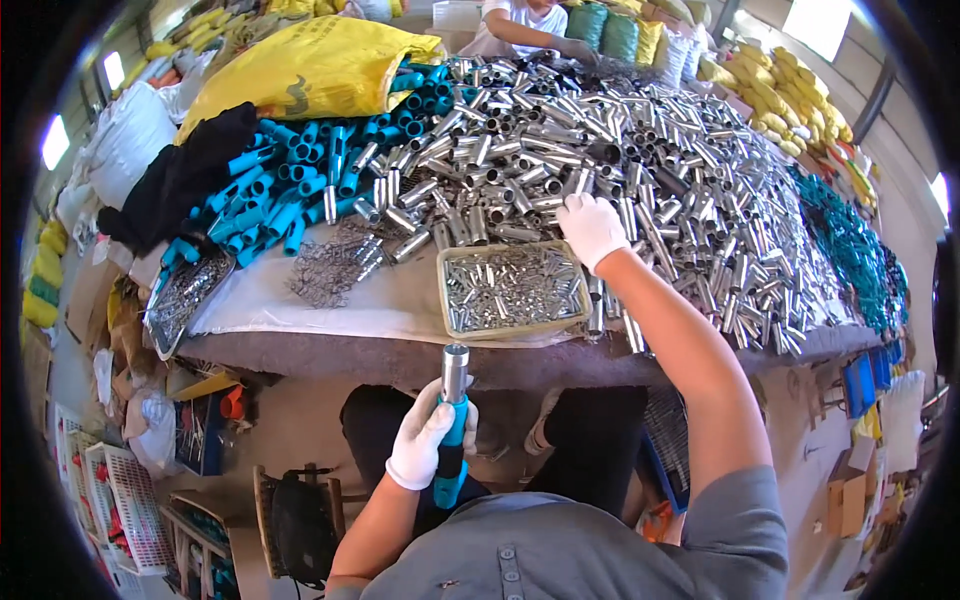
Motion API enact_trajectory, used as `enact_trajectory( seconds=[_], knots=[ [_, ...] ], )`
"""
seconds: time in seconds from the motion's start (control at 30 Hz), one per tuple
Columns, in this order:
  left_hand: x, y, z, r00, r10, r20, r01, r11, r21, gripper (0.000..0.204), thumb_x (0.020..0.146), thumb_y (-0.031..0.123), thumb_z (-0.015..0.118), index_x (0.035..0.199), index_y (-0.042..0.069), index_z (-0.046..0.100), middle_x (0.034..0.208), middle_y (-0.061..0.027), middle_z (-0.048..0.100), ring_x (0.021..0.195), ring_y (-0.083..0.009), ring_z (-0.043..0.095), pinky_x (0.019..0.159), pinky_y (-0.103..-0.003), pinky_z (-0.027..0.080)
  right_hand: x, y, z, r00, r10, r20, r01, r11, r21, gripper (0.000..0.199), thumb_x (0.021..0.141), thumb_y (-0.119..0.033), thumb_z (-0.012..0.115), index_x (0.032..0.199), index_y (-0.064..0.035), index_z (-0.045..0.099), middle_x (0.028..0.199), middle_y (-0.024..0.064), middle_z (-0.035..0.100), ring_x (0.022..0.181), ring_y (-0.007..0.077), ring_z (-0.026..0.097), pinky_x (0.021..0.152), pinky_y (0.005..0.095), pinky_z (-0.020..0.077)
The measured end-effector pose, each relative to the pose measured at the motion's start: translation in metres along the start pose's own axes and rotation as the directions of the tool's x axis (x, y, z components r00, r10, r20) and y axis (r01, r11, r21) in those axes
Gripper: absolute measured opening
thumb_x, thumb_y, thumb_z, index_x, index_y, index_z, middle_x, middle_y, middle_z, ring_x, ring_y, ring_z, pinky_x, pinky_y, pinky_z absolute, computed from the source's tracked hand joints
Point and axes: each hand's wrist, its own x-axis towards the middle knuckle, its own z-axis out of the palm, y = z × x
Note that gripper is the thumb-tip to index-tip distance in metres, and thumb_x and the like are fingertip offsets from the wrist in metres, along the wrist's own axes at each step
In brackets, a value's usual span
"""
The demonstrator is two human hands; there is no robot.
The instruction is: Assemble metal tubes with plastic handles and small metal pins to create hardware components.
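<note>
My left hand (430, 436), in a white glove, is closed around a teal tool handle (452, 440) held upright over my lap. A shiny metal sleeve (456, 372) is fitted at its top end, with the open mouth facing up. Across the table my gloved right hand (592, 230) reaches into the heap of metal tubes (540, 130). Its fingers curl at a metal tube (583, 181) on the near side of the heap; the fingertips are partly hidden. Just left of that hand sits a shallow tray (462, 332) of small metal parts.
Teal handles (285, 185) lie piled at left by a yellow sack (310, 65) and a black cloth (185, 180). Thin wire springs (325, 268) and a tray of small pieces (185, 300) are nearby. Teal parts (850, 240) fill the right end. Another person (515, 25) works opposite.
</note>
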Motion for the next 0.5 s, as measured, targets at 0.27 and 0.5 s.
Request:
enact_trajectory(
  seconds=[0.27, 0.5],
  knots=[
    [0.013, -0.003, -0.004, 0.997, -0.006, 0.083, 0.001, 0.998, 0.057, 0.062, 0.089, 0.045, 0.057, 0.127, -0.001, 0.043, 0.084, -0.0108, 0.055, 0.065, -0.0172, 0.056, 0.059, -0.029, 0.048, -0.017, 0.013, -0.026, 0.977, 0.209, -0.03, -0.184, 0.911, 0.37, 0.015, 0.087, -0.016, 0.051, 0.097, -0.0098, 0.061, 0.09, 0.0102, 0.064, 0.089, 0.0244, 0.063, 0.078, 0.0393, 0.048],
    [0.027, -0.006, -0.003, 0.981, -0.052, 0.189, 0.028, 0.991, 0.13, 0.068, 0.086, 0.048, 0.061, 0.13, -0.001, 0.042, 0.083, -0.0055, 0.055, 0.067, -0.0108, 0.052, 0.062, -0.024, 0.044, -0.061, -0.019, -0.132, 0.958, -0.248, -0.142, 0.182, 0.146, 0.972, 0.018, 0.078, -0.001, 0.067, 0.096, -0.0026, 0.066, 0.093, 0.0101, 0.066, 0.086, 0.0221, 0.065, 0.078, 0.0319, 0.0509]
  ],
)
